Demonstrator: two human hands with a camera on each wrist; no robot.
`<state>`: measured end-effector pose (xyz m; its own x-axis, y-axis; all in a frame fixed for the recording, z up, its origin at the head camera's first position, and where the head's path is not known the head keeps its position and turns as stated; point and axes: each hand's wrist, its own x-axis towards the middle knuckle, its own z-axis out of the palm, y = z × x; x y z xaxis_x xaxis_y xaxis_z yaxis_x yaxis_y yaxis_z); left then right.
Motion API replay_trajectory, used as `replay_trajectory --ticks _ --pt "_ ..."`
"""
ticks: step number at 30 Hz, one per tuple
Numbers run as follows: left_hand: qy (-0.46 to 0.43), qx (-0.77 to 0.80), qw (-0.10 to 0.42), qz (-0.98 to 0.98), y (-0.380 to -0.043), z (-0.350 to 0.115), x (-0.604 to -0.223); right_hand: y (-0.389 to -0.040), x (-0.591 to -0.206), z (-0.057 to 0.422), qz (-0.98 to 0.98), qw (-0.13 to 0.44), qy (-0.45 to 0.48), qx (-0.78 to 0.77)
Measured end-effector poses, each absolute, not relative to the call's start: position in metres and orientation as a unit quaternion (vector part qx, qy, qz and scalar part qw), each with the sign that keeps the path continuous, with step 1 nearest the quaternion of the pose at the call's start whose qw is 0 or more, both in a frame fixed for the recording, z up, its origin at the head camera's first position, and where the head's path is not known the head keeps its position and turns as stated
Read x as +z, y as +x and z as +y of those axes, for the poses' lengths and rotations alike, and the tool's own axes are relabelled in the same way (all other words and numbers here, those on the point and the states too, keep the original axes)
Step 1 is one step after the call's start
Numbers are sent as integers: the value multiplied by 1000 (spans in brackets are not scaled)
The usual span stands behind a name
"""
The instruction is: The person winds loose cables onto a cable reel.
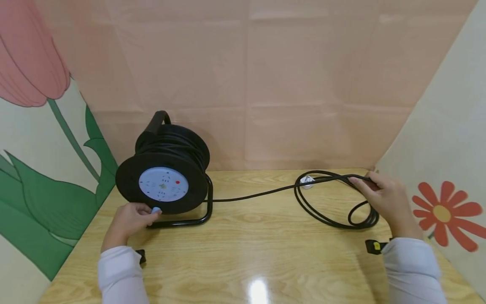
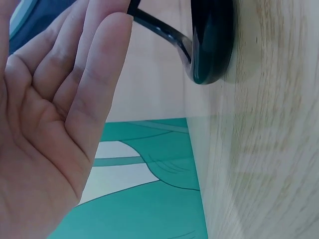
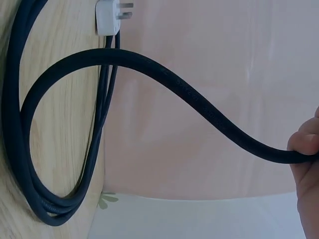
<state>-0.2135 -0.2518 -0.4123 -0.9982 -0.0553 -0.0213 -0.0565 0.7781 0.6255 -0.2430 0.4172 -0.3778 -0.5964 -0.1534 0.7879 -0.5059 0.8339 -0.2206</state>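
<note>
A black cable reel (image 1: 163, 164) stands on a tubular frame at the left of the table, its white socket face (image 1: 163, 184) turned towards me. At the lower rim of the disc, my left hand (image 1: 127, 221) pinches a small light-blue knob (image 1: 156, 209); in the left wrist view the palm (image 2: 40, 134) shows but the knob is hidden. From the reel, black cable (image 1: 254, 196) runs right to a loose coil on the table. My right hand (image 1: 387, 200) pinches the cable above that coil. A white plug (image 3: 107, 18) lies at the coil's far side.
The reel's black foot bar (image 1: 178, 222) rests on the wooden table (image 1: 243, 240). Behind stands a pink backdrop (image 1: 265, 84). Side panels carry a tulip (image 1: 34, 55) on the left and a red flower (image 1: 442, 214) on the right.
</note>
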Motion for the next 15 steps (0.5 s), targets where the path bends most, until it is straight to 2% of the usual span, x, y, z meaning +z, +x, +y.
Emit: replay_trajectory --ticks 9,15 --pt "-43 326 -11 944 -211 -256 -412 -243 -382 410 -864 401 190 239" --pt "-42 308 -45 949 -209 -261 -410 -244 -380 401 -874 389 172 234"
